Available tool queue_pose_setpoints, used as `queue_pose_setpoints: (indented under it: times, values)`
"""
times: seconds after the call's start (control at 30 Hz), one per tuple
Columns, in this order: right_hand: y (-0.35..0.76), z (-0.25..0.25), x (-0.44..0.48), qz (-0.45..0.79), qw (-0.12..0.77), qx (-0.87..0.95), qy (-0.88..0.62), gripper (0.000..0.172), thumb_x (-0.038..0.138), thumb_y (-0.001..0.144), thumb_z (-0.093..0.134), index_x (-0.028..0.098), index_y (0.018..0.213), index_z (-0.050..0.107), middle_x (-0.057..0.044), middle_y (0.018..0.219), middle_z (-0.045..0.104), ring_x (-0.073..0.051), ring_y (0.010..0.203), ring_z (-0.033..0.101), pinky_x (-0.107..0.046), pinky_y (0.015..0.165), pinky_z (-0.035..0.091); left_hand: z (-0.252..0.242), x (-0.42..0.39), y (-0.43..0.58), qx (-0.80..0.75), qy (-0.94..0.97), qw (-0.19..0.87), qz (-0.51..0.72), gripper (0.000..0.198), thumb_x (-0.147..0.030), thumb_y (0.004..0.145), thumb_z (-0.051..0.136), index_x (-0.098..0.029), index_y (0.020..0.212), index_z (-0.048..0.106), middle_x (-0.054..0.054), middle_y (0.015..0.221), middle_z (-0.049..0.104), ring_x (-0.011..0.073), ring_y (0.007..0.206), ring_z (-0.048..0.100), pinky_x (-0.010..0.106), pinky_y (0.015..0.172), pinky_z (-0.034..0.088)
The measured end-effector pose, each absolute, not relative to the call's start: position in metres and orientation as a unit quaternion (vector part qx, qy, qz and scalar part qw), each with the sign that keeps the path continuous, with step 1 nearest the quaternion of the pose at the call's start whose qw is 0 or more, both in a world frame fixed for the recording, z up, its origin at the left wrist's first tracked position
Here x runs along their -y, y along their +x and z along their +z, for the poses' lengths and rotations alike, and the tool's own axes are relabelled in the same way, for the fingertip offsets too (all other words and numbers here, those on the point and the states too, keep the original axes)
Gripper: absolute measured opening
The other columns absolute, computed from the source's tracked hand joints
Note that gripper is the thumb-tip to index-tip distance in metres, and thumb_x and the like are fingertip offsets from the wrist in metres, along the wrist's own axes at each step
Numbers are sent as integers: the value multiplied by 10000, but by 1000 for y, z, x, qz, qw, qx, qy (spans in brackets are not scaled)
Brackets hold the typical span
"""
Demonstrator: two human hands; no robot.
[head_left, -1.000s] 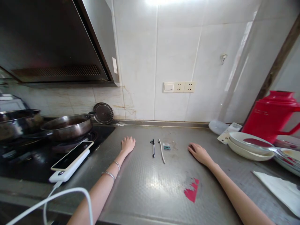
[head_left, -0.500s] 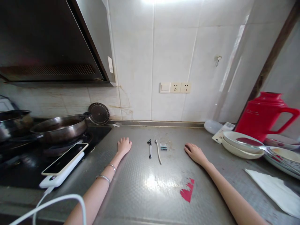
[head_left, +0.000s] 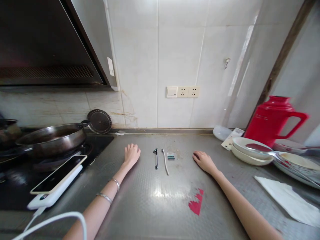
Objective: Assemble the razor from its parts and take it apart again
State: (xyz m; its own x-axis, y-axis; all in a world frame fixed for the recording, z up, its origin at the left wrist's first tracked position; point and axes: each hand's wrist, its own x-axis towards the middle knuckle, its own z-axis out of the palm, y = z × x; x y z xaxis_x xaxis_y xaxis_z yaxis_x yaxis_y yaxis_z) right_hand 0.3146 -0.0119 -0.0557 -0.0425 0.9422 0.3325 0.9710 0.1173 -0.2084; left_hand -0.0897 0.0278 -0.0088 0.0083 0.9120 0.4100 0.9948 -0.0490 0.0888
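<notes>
My left hand [head_left: 132, 154] rests palm down on the metal counter, fingers stretched forward and holding nothing. To its right lies a razor [head_left: 156, 158] with a dark head and a slim grey handle. Beside the razor is a thin, slightly bent white stick [head_left: 165, 162] whose kind I cannot make out. A small clear piece with dark blue-green strips [head_left: 171, 156], perhaps razor blades, lies right of the stick. My right hand [head_left: 203, 161] lies palm down farther right, its fingers loosely extended, touching only the counter.
A torn red scrap [head_left: 196, 202] lies toward the front. At left are a phone [head_left: 60, 174] on a white power bank with a cable, and a pan [head_left: 53, 139] on the stove. Plates [head_left: 250, 156], a red thermos [head_left: 268, 120] and a white paper sheet [head_left: 287, 200] stand or lie at right.
The view has turned slightly right, so the counter items appear shifted left. My left hand seems slightly closer to the razor; the right hand stays about where it was on the counter.
</notes>
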Motion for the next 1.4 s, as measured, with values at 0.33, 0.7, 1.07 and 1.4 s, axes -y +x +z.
queue_pose_setpoints:
  times: [0.33,0.7,1.07,1.4]
  values:
    - [311,-52,14,-41,195,713,-672,348,374,858,367,217,1066,598,-98,1163,596,-252,1068,521,-380,847,386,-4,-14,-9,636,-755,-77,-135,404,-524,759,495,-160,759,671,135,849,686,258,820,636,295,661,426]
    - [311,-50,15,-41,202,715,-668,326,365,849,378,216,1025,609,-92,1092,631,-237,1004,554,-335,819,387,-11,-21,4,668,-733,-43,-122,227,-328,763,517,-171,828,667,136,928,684,256,900,634,298,689,445]
    - [311,-51,14,-42,199,713,-671,323,364,843,385,217,1026,607,-94,1061,640,-236,1007,552,-324,819,383,6,-36,-20,588,-595,-468,-285,233,-324,860,424,-129,774,518,56,669,639,123,551,622,227,522,485]
    - [310,-52,14,-53,198,714,-670,330,368,849,375,210,1025,605,-90,1083,637,-237,1019,552,-325,823,384,6,-42,-26,567,-442,-632,-288,297,-339,887,288,-157,707,439,-72,462,380,27,310,307,136,322,238]
